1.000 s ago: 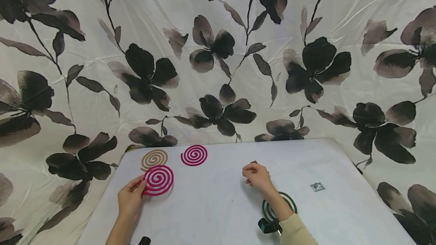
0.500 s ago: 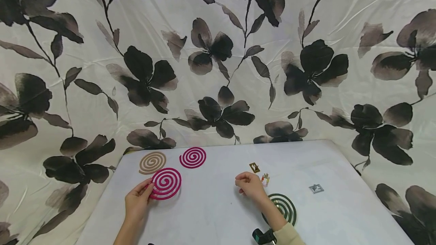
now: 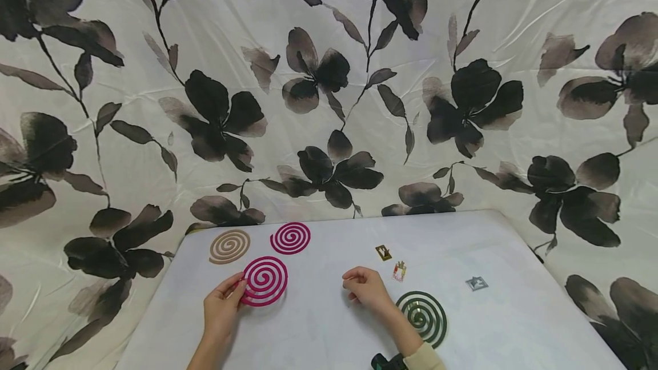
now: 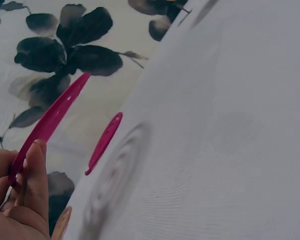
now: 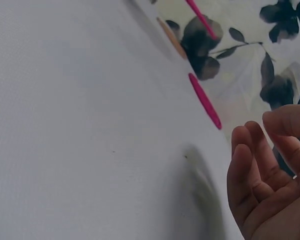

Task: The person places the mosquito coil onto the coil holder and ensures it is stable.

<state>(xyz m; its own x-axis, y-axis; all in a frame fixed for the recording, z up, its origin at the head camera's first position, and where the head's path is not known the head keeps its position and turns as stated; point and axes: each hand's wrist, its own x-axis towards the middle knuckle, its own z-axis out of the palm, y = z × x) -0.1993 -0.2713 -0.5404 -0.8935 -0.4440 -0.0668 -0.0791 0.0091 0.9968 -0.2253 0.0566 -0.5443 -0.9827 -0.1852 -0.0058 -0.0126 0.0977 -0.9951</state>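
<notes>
My left hand [image 3: 221, 308] pinches a pink mosquito coil [image 3: 265, 280] by its left edge, between thumb and fingers. In the left wrist view, the held coil [image 4: 50, 122] appears nearly edge-on, and its shadow falls on the white table, apart from it. My right hand [image 3: 369, 291] hovers over the table with fingers loosely bent; the right wrist view shows nothing between the fingers and thumb. A green mosquito coil [image 3: 422, 316] lies just right of it, partly covered by my forearm. A second pink coil [image 3: 291, 238] and a tan coil [image 3: 229, 246] lie near the far edge.
Beyond my right hand lie a small gold metal coil stand [image 3: 383, 253] and a small red-and-yellow piece [image 3: 399, 271]. A silver stand [image 3: 477, 284] is farther right. Flowered cloth [image 3: 319, 73] hangs behind the white table [image 3: 319, 336].
My left hand has carried the pink coil rightward, away from the tan coil. My right hand has drawn left and nearer, uncovering the gold stand, the red-and-yellow piece and more of the green coil.
</notes>
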